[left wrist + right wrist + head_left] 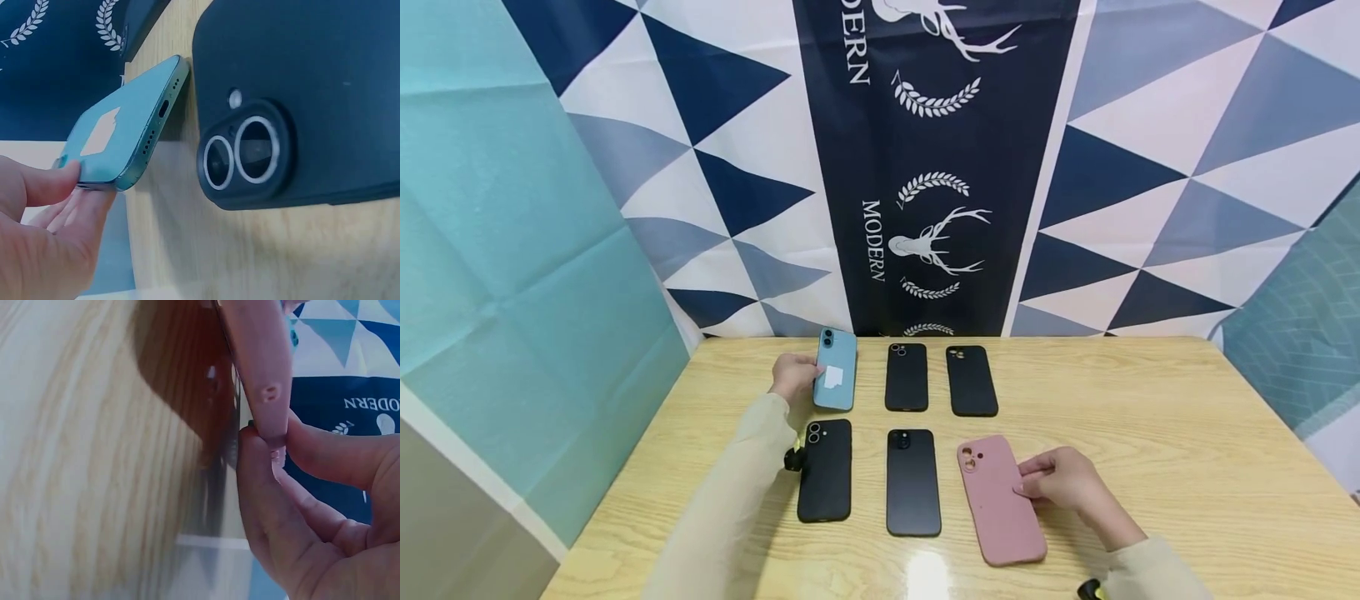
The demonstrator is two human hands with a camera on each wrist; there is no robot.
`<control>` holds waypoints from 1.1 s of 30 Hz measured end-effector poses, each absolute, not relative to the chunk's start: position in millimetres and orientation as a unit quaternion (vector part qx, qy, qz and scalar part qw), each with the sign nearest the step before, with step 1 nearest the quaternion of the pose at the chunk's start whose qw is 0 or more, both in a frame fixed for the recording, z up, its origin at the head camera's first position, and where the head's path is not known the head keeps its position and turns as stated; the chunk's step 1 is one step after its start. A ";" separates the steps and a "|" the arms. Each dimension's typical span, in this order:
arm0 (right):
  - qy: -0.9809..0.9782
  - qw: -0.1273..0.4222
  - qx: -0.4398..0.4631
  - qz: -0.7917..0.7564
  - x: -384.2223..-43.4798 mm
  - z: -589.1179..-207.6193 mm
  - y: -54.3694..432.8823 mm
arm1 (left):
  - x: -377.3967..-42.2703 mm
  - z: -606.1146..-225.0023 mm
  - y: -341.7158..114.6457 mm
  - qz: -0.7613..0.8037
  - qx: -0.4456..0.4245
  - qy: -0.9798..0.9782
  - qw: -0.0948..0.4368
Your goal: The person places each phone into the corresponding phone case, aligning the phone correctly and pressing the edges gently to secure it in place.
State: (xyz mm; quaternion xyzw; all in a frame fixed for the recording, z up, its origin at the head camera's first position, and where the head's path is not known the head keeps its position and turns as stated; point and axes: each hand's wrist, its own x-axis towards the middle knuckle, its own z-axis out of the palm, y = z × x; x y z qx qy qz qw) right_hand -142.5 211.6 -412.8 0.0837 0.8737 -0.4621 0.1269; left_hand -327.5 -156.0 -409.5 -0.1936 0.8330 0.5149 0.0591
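Note:
My left hand (pixel 795 375) pinches the left edge of a light blue phone (pixel 844 379) at the back left, thumb on its back near a white patch. In the left wrist view the phone (pixel 128 122) is tilted, its charging-port end toward the camera. At the front right, my right hand (pixel 1060 479) pinches the right edge of a pink phone case (pixel 1002 508), whose camera holes are at the upper left. The right wrist view shows the case (pixel 262 356) edge-on between thumb and fingers. Just below my left hand lies a black phone (pixel 824 475) with two camera lenses.
A dark phone (pixel 913 487) lies at the front middle of the wooden table (pixel 1150 433). Behind it are a black phone (pixel 906 379) and a black phone case (pixel 972 383) with tan showing through its camera holes. A patterned cloth (pixel 936 167) hangs along the back edge.

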 end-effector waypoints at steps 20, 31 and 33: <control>0.808 0.132 0.071 -0.570 -154.0 -404.0 217.9 | -271.5 -393.5 -131.7 0.642 -0.101 0.756 0.073; 0.833 0.096 0.089 -0.537 -157.1 -406.9 209.4 | -238.8 -405.7 -129.3 0.678 -0.117 0.714 0.135; 0.837 0.094 0.087 -0.532 -156.7 -406.9 208.4 | -234.0 -407.0 -128.9 0.682 -0.114 0.708 0.144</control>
